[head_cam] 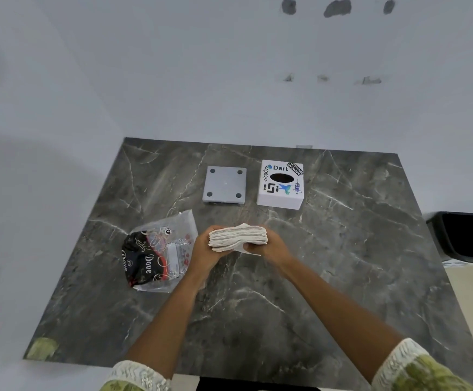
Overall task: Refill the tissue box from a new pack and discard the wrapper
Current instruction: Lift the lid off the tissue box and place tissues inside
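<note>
A stack of tissues (238,237) is held above the tabletop (342,249) between the left hand (207,249) and the right hand (269,246), fingers closed around it. The wrapper (159,252) is left beside, the tissue box (281,184) behind.

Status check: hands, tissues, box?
Both hands, left and right, grip tissue stack. Box empty, base off. Wrapper on table, undiscarded.

Marble table (342,277); black bin (466,238)
</note>
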